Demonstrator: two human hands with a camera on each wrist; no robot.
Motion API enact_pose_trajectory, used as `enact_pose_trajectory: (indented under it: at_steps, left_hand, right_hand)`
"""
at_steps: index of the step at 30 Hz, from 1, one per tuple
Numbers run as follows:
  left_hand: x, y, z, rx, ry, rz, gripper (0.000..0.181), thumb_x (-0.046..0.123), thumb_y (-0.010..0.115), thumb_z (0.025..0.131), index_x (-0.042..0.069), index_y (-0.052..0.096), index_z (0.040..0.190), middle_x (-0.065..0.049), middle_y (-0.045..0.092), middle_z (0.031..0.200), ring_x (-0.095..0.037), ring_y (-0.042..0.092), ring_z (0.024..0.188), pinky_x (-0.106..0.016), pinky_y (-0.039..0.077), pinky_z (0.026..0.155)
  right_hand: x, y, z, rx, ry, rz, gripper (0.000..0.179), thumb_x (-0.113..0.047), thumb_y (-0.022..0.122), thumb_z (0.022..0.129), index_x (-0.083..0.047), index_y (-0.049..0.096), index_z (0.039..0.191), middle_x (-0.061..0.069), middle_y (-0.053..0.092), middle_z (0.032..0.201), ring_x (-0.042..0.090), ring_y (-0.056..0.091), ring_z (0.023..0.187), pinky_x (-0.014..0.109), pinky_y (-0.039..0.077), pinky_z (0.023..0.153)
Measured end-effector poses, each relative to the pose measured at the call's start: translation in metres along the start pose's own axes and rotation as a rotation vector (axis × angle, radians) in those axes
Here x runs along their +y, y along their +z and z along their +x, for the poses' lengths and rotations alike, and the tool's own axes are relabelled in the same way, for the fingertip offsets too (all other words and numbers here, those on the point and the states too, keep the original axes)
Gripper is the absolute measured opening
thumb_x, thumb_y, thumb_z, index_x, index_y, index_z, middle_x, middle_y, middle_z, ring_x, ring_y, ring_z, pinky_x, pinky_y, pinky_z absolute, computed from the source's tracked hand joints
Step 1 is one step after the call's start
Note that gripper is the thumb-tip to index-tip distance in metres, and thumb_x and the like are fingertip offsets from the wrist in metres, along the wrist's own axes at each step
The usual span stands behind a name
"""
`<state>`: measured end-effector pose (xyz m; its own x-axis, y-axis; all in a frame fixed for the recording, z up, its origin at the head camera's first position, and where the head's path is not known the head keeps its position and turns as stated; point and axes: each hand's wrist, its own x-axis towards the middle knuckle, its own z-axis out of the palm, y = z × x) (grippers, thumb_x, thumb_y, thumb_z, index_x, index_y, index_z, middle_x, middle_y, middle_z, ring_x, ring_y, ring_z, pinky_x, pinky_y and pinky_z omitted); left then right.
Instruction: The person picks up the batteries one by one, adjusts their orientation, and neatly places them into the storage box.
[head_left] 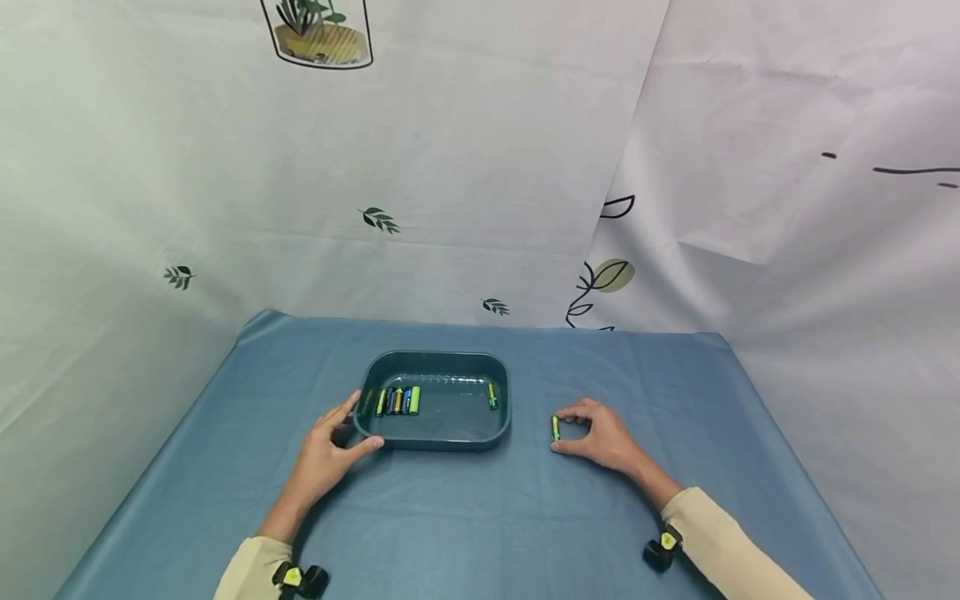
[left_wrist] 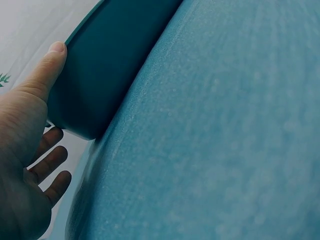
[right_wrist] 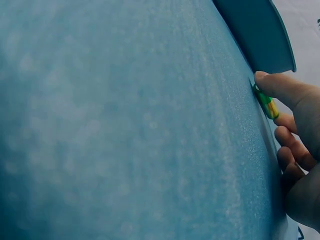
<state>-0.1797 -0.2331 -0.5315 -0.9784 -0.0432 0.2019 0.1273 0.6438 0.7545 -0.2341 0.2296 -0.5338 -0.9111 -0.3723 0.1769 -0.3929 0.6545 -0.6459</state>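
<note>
A dark teal tray [head_left: 453, 442] sits on the table, its left end beside my left hand [head_left: 324, 458]. That hand is spread around the near left corner, the thumb along the front wall and the index finger at the left side. In the left wrist view its other fingers [left_wrist: 52, 162] hang loose below the tray's wall. To the right of the tray my right hand [head_left: 603, 437] pinches a green and yellow battery [head_left: 556, 428] endwise between thumb and index finger, close over the cloth. Inside the tray, several batteries [head_left: 398, 401] lie side by side at the left; a single green battery [head_left: 492, 396] lies at the right.
A blue cloth [head_left: 465, 517] covers the table. White fabric walls [head_left: 465, 150] with leaf prints rise behind it and at both sides. Black wrist cameras are strapped over the left sleeve [head_left: 255, 571] and right sleeve [head_left: 723, 537].
</note>
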Motion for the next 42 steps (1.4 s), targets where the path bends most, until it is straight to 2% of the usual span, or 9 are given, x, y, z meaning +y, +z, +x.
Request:
enact_pose_trajectory:
  at_steps: [10,23,29,35,42]
  left_hand:
    - [-0.001,0.001,0.000,0.006,-0.002,0.011,0.091,0.043,0.086,0.083,0.024,0.040,0.159,-0.026,0.044,0.153,-0.046,0.053,0.127,-0.066,0.046,0.094]
    - [0.000,0.001,0.000,0.000,-0.012,0.013,0.091,0.042,0.085,0.084,0.023,0.039,0.160,-0.027,0.043,0.153,-0.047,0.052,0.127,-0.066,0.046,0.095]
    - [0.000,0.001,-0.001,0.006,-0.001,0.007,0.091,0.040,0.086,0.083,0.022,0.040,0.159,-0.027,0.044,0.153,-0.047,0.054,0.126,-0.066,0.047,0.094]
    - [0.000,0.001,-0.001,0.009,0.004,0.006,0.090,0.040,0.086,0.083,0.022,0.041,0.159,-0.026,0.044,0.153,-0.045,0.054,0.125,-0.065,0.047,0.094]
    - [-0.001,0.000,-0.001,0.011,0.022,0.003,0.090,0.040,0.086,0.084,0.021,0.040,0.159,-0.027,0.044,0.153,-0.047,0.053,0.125,-0.066,0.047,0.093]
  right_hand:
    - [0.002,-0.001,0.002,0.032,0.033,0.009,0.046,-0.039,0.091,0.077,-0.016,0.078,0.115,-0.007,0.064,0.099,0.011,0.056,0.088,0.033,0.048,0.077]
    - [-0.002,-0.013,0.012,0.073,-0.026,-0.001,0.045,-0.038,0.091,0.077,-0.016,0.078,0.115,-0.004,0.065,0.098,0.013,0.059,0.087,0.032,0.048,0.072]
    - [-0.010,-0.020,0.018,0.050,-0.017,-0.012,0.047,-0.038,0.091,0.078,-0.015,0.078,0.117,-0.003,0.064,0.098,0.015,0.059,0.086,0.031,0.048,0.070]
    - [-0.021,-0.029,0.028,0.033,-0.048,-0.004,0.047,-0.036,0.090,0.079,-0.013,0.077,0.118,-0.001,0.065,0.100,0.014,0.060,0.086,0.032,0.051,0.069]
    - [-0.034,-0.037,0.040,0.010,-0.055,-0.020,0.049,-0.037,0.090,0.079,-0.013,0.076,0.120,0.007,0.068,0.104,0.022,0.064,0.090,0.034,0.052,0.071]
